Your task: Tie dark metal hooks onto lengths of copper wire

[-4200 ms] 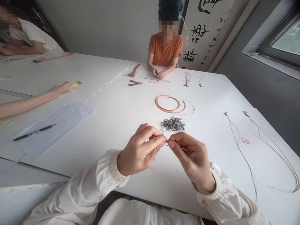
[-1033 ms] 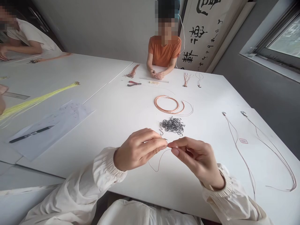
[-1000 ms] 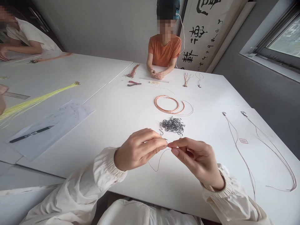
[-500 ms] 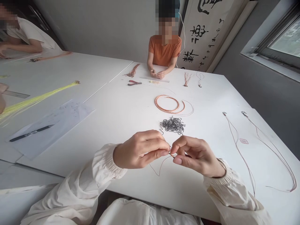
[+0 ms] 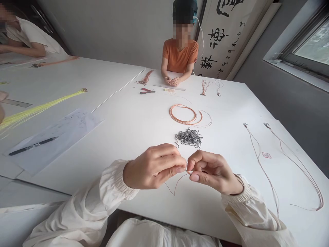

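My left hand (image 5: 157, 166) pinches a fishing hook (image 5: 188, 172), mostly hidden by the fingers; only a short bit of its shank shows. Thumb and forefinger of my right hand (image 5: 214, 171) close on the thin copper-coloured fishing line (image 5: 174, 195) where it meets the shank. A slack bend of that line hangs below my left fingers. Just beyond my hands lies a heap of dark fishing hooks (image 5: 189, 138). Behind the heap rests a coil of copper-coloured line (image 5: 170, 115).
At right, two hooks with tied lines (image 5: 257, 151) lie near a small red-edged tag (image 5: 266, 155). At left are paper sheets (image 5: 74, 130), a black pen (image 5: 33, 145) and yellow lines (image 5: 51, 105). A person in orange (image 5: 180, 56) sits opposite, near red-handled pliers (image 5: 147, 91).
My hands stay nearly in place, with slight finger movement around the hook. The slack line under my left hand has shifted a little. The view has moved slightly.
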`<state>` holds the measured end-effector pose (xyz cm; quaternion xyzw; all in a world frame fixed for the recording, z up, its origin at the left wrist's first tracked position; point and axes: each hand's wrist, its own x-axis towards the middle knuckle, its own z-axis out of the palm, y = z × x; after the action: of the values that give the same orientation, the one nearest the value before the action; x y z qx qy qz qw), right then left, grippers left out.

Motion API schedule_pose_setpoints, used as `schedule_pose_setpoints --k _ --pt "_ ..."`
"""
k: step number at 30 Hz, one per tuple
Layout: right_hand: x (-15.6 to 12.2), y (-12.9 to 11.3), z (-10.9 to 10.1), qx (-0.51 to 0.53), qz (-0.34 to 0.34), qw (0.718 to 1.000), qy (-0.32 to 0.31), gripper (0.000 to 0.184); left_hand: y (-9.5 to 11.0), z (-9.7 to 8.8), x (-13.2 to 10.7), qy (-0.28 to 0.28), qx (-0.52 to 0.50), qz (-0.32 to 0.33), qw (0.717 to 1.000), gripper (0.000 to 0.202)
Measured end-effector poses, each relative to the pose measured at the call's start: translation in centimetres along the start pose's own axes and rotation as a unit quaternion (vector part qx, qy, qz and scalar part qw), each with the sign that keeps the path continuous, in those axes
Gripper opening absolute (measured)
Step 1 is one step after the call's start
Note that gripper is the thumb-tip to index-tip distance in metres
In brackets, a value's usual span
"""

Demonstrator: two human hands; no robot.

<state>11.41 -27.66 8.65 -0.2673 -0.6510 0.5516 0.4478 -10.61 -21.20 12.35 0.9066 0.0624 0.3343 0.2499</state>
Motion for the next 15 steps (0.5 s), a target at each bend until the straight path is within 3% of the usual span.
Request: schedule_pose_setpoints --k 4,15 --pt "0.1 0.5 0.7 0.06 0.022 0.996 0.061 0.009 -0.2 -0.2 0.1 0.021 0.027 -0.022 0.999 0.01" --pt "-0.5 1.1 1.0 0.095 0.047 0.991 0.08 0.005 0.1 -0.1 0.2 0.005 0.042 -0.038 0.998 0.013"
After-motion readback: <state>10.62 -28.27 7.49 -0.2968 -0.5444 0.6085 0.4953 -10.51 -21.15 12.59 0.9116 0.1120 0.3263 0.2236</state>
